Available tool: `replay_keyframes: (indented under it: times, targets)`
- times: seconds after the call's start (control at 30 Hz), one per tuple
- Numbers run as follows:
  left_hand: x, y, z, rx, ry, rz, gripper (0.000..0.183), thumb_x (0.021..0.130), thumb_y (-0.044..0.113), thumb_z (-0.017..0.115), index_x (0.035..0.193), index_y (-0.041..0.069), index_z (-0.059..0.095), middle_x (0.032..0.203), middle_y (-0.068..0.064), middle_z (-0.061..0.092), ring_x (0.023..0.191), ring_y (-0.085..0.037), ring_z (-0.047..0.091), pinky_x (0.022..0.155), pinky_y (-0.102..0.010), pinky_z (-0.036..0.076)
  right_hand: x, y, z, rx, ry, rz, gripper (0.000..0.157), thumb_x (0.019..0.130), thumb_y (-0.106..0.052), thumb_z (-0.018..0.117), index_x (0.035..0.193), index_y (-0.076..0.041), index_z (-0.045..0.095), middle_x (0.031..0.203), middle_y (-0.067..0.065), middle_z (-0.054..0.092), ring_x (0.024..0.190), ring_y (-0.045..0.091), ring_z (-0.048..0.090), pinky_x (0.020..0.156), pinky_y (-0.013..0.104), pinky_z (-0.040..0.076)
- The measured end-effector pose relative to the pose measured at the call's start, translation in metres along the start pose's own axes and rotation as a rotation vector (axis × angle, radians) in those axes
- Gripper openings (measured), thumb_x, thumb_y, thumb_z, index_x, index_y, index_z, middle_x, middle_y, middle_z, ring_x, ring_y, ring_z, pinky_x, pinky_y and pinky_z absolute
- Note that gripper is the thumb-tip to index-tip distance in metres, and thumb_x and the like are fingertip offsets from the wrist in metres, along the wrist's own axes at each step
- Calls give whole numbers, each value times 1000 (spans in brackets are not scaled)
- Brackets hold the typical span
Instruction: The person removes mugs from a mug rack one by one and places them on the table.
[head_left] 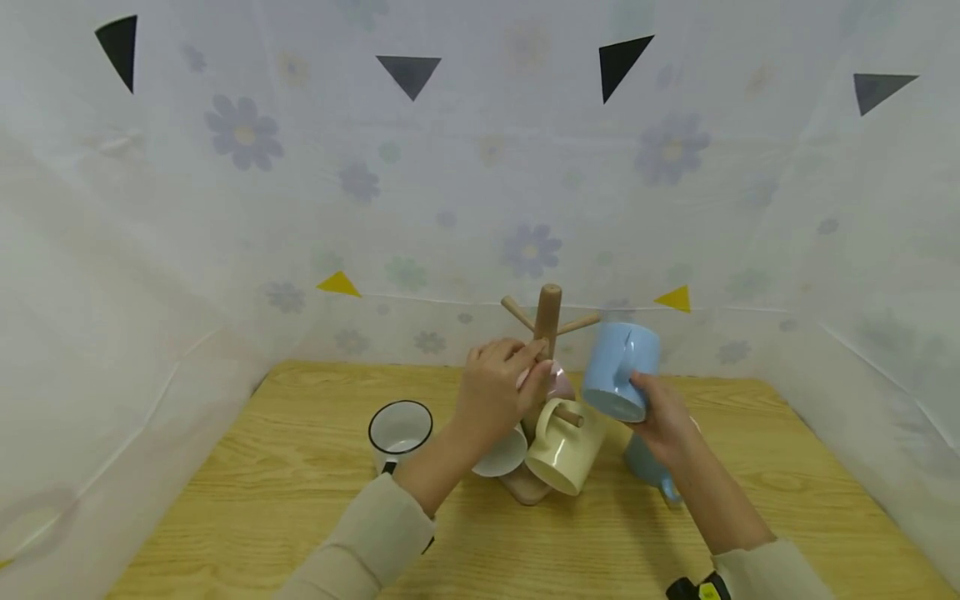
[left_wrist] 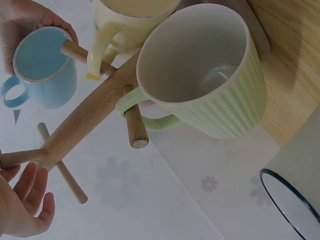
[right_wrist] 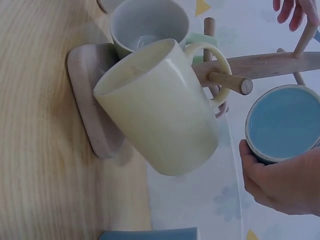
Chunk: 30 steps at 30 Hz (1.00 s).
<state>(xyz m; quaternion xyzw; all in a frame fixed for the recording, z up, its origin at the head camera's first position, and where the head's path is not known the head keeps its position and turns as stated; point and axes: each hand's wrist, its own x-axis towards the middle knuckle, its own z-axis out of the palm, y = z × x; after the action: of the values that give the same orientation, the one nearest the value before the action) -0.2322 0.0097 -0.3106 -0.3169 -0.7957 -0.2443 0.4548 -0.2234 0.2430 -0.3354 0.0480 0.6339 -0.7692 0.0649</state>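
A light blue mug [head_left: 611, 362] is held in my right hand [head_left: 663, 423], raised to the right of the wooden mug tree [head_left: 550, 312]. In the left wrist view, the mug's handle [left_wrist: 7, 95] points away from the tree. At the upper part of the post, my left hand [head_left: 491, 387] grips the tree by an upper peg [left_wrist: 22, 158], thumb and fingers around it. Lower down, a cream mug [head_left: 558, 454] hangs by its handle on one peg, and a ribbed pale green mug [left_wrist: 220, 115] hangs on another. Behind the post shows part of a pink mug [head_left: 561, 385].
A white mug with a black rim [head_left: 401, 429] stands left of the tree, partly behind my left forearm. On the right, a grey-blue mug [head_left: 642, 462] sits on the wooden table [head_left: 285, 483] beneath my right hand. Flower-printed white sheeting [head_left: 450, 167] encloses the table.
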Motion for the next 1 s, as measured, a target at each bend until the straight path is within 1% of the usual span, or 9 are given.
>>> replay_keyframes:
  times: [0.1, 0.23, 0.33, 0.47, 0.5, 0.57, 0.7, 0.8, 1.0]
  targets:
    - [0, 2, -1, -78, -46, -90, 27, 86, 27, 64, 103, 7, 69, 89, -6, 70, 83, -19, 65, 72, -36, 51, -5, 5, -1, -4, -2, -10, 73, 94, -27, 37, 147, 0, -6, 139, 8, 25, 94, -3, 50, 85, 16, 42]
    - [-1, 5, -4, -230, -150, -275, 33, 88, 30, 61, 108, 4, 66, 92, -7, 69, 83, -20, 64, 72, -32, 51, -14, 10, -1, -45, -2, -41, 75, 93, -24, 41, 147, 1, -5, 139, 8, 27, 98, -4, 50, 87, 14, 41]
    - [0, 8, -7, -377, -198, -413, 33, 90, 31, 60, 108, 3, 65, 93, -8, 67, 81, -19, 63, 70, -28, 52, -21, 11, 3, -89, 3, -69, 75, 93, -23, 43, 147, 1, -4, 146, 14, 22, 115, 6, 45, 99, 20, 37]
    - [1, 9, -9, -538, -244, -547, 30, 90, 31, 60, 100, 3, 66, 94, -9, 66, 81, -20, 62, 67, -25, 52, -29, 12, 10, -140, 27, -88, 79, 93, -21, 49, 148, -2, -4, 151, 18, 13, 135, 26, 25, 110, 32, 26]
    - [1, 9, -9, -566, -260, -568, 31, 91, 31, 59, 99, 3, 67, 94, -10, 67, 81, -20, 62, 67, -24, 52, -31, 11, 12, -151, 37, -92, 80, 93, -21, 51, 148, -3, -3, 151, 18, 13, 136, 28, 23, 110, 33, 27]
    - [1, 8, -10, -601, -297, -611, 33, 92, 33, 57, 100, 3, 67, 95, -10, 67, 82, -19, 62, 66, -23, 51, -33, 11, 15, -168, 61, -104, 81, 91, -20, 54, 149, -6, -1, 151, 16, 16, 134, 25, 28, 104, 26, 33]
    - [2, 8, -10, -698, -355, -666, 35, 93, 32, 55, 98, 1, 68, 91, -14, 68, 76, -13, 58, 62, -21, 49, -38, 13, 17, -215, 99, -161, 79, 89, -16, 58, 148, -7, 7, 144, 13, 27, 114, 4, 44, 86, 12, 42]
    - [0, 10, -9, -777, -393, -671, 32, 94, 27, 54, 93, -1, 69, 87, -18, 68, 71, -10, 56, 61, -20, 48, -40, 17, 18, -255, 122, -223, 76, 86, -11, 61, 145, -4, 14, 132, 7, 38, 100, -5, 50, 81, 12, 44]
    - [-6, 23, -6, -945, -466, -654, 31, 96, 19, 51, 94, -7, 67, 92, -24, 67, 86, -25, 65, 75, -25, 54, -45, 23, 22, -311, 146, -281, 73, 82, -6, 65, 139, -3, 20, 117, -7, 44, 98, -4, 51, 80, 14, 46]
